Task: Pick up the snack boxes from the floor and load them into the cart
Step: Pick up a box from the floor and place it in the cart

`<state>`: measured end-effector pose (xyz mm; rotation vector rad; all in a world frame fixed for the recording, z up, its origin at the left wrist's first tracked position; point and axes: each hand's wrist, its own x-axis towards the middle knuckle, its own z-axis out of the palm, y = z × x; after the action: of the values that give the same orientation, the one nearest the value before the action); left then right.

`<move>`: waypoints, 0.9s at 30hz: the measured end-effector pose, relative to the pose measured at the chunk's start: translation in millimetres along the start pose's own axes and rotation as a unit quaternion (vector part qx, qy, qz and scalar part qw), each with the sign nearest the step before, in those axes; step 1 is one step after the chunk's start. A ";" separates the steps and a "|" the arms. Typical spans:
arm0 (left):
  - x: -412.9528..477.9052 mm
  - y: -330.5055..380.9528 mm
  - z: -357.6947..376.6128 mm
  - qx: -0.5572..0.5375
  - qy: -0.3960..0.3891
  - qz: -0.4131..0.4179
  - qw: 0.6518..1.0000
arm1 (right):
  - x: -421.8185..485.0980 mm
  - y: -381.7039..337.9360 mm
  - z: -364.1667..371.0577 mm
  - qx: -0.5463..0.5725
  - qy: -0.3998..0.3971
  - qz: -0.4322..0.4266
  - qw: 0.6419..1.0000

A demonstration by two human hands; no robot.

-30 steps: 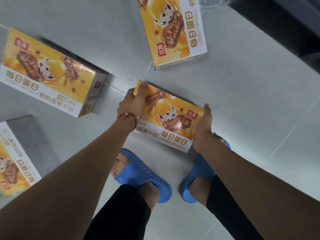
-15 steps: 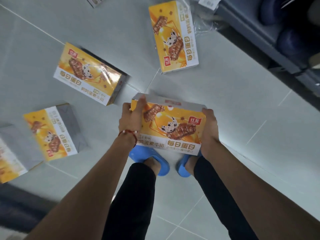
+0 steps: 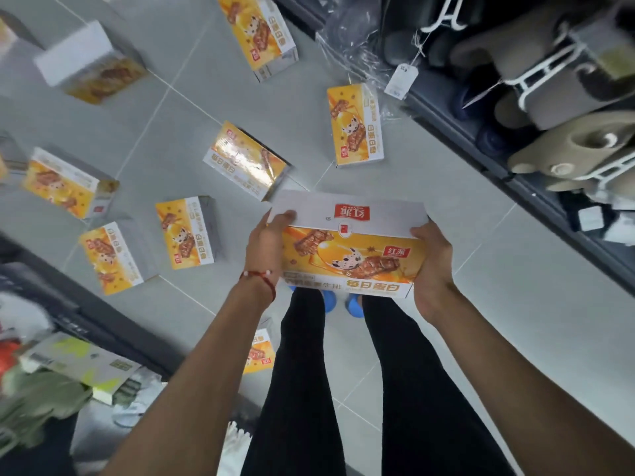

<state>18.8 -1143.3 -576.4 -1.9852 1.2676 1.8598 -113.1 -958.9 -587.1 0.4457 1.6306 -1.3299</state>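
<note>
The left hand [image 3: 271, 245] and right hand [image 3: 431, 266] grip opposite ends of a snack box [image 3: 350, 249], fingers curled round its edges, seemingly clear above the floor [image 3: 481, 269]; other boxes [image 3: 185, 231] lie scattered there.

One camera, worn on my head. Wide-angle, looks forward and steeply down past my forearms. My left hand [image 3: 266, 249], right hand [image 3: 431, 266], snack box [image 3: 347, 255] close, mid-frame. Blue slippers [image 3: 354, 305] straight below on tiled floor [image 3: 515, 321]. Shelf rack [image 3: 515, 180] along right edge.
</note>
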 end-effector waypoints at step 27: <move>-258.3 101.0 5.2 0.149 -0.180 0.267 0.935 | -253.9 -54.0 -55.8 0.213 0.081 -0.147 0.963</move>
<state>-19.2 -1082.9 -308.3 -1.1496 1.9494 1.9590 -56.2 -857.6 -348.4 0.5958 1.5814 -1.9275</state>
